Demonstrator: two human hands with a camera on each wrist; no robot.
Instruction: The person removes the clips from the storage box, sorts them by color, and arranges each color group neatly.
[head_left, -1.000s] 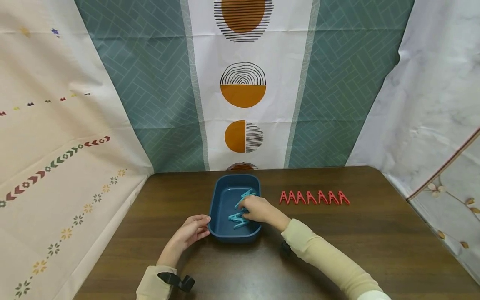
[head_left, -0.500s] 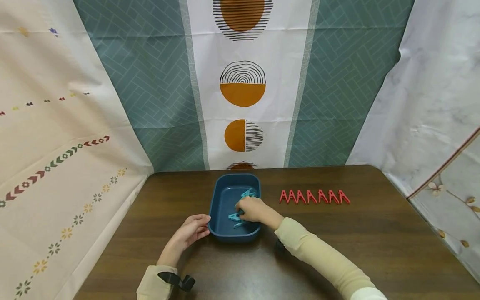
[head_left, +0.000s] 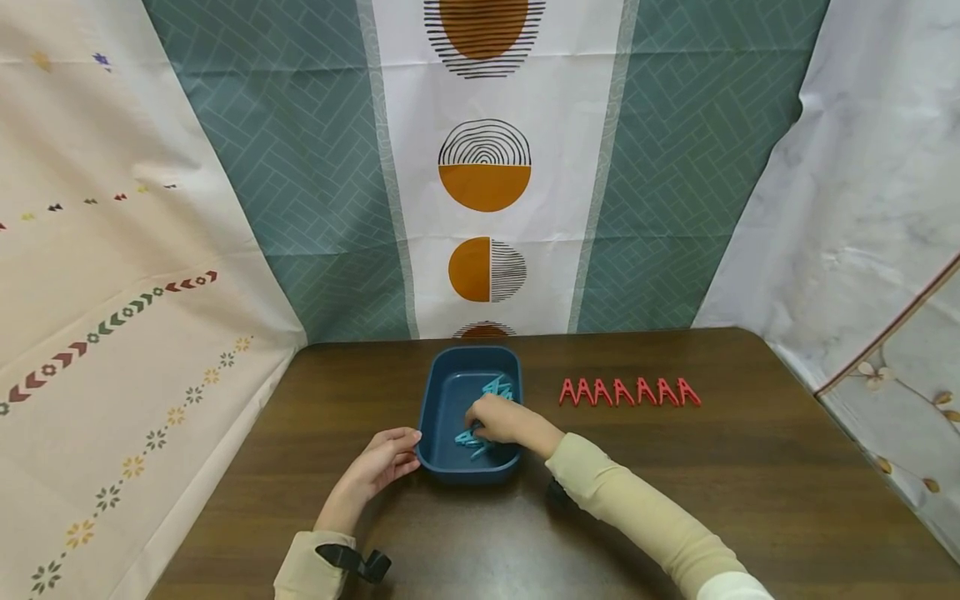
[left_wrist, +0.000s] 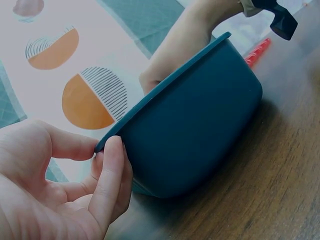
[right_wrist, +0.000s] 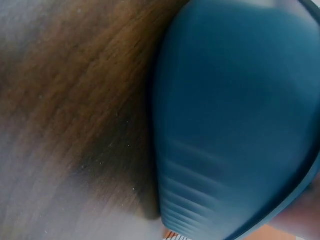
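Among teal clothespins point(head_left: 463, 438), any grasp by right fingers point(head_left: 478, 412) is hidden; left fingers point(left_wrist: 111, 167) pinch the blue bin point(left_wrist: 195, 120).

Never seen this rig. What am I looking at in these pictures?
No machine here: a person works bare-handed. The wide picture comes from a head-worn camera looking forward and down; the two close-ups come from a camera on each wrist. On the wooden table stands a blue bin with light-blue clips inside; to its right, red clips lie in a row. The person's left grip pinches the bin by its rim. The right grip is inside the bin at the light-blue clips; whether it holds one is hidden.
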